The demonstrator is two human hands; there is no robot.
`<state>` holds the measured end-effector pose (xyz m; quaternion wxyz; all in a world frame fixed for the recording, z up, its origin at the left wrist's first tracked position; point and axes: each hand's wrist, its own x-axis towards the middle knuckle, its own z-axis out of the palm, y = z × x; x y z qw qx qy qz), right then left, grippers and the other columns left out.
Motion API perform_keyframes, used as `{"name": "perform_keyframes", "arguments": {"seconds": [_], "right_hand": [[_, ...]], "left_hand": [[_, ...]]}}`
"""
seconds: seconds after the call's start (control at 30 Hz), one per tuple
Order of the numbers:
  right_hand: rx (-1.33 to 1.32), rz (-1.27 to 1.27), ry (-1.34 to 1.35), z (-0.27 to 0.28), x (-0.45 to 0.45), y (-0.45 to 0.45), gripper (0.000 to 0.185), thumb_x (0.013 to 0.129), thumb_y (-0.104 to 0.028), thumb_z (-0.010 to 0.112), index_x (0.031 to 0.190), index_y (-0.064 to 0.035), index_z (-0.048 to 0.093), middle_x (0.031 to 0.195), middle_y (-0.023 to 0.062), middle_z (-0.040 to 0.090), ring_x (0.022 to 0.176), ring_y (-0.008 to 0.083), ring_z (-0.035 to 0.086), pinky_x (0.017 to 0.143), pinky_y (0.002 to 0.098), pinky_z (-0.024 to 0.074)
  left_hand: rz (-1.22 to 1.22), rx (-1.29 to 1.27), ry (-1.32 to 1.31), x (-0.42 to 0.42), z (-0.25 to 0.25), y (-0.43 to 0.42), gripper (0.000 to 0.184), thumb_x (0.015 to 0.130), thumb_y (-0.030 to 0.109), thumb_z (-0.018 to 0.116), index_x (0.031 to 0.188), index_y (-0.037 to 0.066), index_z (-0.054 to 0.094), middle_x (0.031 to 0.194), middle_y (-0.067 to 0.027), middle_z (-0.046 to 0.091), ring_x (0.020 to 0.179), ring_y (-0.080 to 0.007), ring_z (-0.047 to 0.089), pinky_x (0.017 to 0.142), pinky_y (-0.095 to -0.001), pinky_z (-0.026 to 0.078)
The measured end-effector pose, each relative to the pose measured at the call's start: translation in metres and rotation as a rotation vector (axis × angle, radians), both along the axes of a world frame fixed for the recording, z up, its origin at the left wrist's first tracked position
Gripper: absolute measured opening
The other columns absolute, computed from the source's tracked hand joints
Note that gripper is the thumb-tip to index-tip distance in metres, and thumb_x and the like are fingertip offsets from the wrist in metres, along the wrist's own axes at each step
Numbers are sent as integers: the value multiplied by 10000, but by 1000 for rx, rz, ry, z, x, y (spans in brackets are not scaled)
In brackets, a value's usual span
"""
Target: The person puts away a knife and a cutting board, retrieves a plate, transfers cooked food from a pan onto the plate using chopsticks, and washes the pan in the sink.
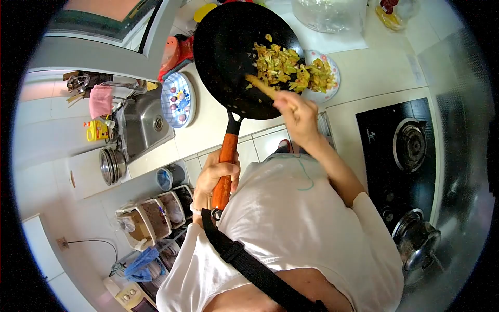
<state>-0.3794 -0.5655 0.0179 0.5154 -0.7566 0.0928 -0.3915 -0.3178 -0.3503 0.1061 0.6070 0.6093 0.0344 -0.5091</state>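
My left hand (217, 174) is wrapped round the orange-brown wooden handle of a black wok (223, 57). The wok is tilted, its right rim over a white plate (318, 97) with a patterned rim. Chopped yellow-green cooked vegetables (275, 62) lie toward the right of the wok, and more of them (321, 75) are on the plate. Closed on a wooden spatula (260, 86), my right hand (299, 117) is above the wok's near right rim. The spatula's tip is inside the wok, beside the food.
A blue-patterned plate (179, 101) with small round items is left of the wok, near the steel sink (148, 122). On the right are a black gas hob (397, 151) and a lidded pot (416, 242). A clear plastic bag (327, 13) sits at the back.
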Motion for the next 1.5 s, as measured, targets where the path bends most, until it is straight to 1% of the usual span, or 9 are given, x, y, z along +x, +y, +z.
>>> {"name": "perform_keyframes", "arguments": {"seconds": [0.27,0.4,0.53,0.63,0.8,1.0,1.13,1.3,1.5], "right_hand": [[47,100,-235,40,-4,17,149,870,-22,573,1002,40,604,824,146,678,765,207,682,634,284,531],[-33,-71,-20,-19,16,-1,152,871,-51,583,993,32,618,812,140,674,712,194,672,581,272,517],[23,-178,16,-3,-4,-8,129,850,-82,613,943,9,616,794,136,653,630,231,635,538,321,498],[25,58,-175,18,-6,10,167,860,-68,603,999,24,612,804,133,672,684,213,668,598,289,518],[75,-104,100,-21,-10,-9,151,852,-54,603,981,26,616,799,123,669,673,195,663,576,287,505],[-123,67,-123,-7,-29,10,201,820,-73,628,996,21,599,819,158,645,676,267,637,576,359,506],[-38,-84,141,-31,-35,-20,194,819,-82,645,968,36,608,851,176,649,708,299,642,607,356,518],[9,37,-84,-4,-49,3,161,809,-69,645,943,15,614,827,157,648,680,305,629,588,356,511],[-55,-152,82,-33,-53,-22,146,820,-29,621,955,27,612,798,131,643,661,219,624,575,310,485]], "left_hand": [[-14,5,-5,3,-2,-1,242,622,36,576,830,-30,473,563,-84,484,371,-178,468,365,-267,418],[-17,-2,-4,3,-1,1,236,628,32,576,830,-31,472,566,-88,488,370,-179,471,363,-269,419],[-51,-6,-7,5,-6,3,254,629,33,578,847,-36,468,567,-93,490,369,-184,469,361,-272,415],[-18,-2,-11,5,-5,1,304,623,42,586,884,-44,455,571,-100,489,367,-195,464,359,-281,414],[-43,-4,-31,4,-3,1,298,657,94,588,896,-26,456,565,-64,457,361,-150,421,356,-248,423],[-54,6,-54,4,-5,-4,307,652,115,595,892,-17,456,546,-63,458,352,-151,424,352,-247,418],[-12,32,-37,3,0,-9,270,613,71,592,827,-26,457,561,-89,477,347,-174,433,347,-266,410],[-16,36,-37,2,-2,-10,275,605,76,590,821,-28,455,559,-88,471,345,-173,429,343,-260,409],[-44,48,-69,2,1,-12,260,616,87,584,814,-27,460,563,-89,473,350,-173,428,342,-264,400]]}}
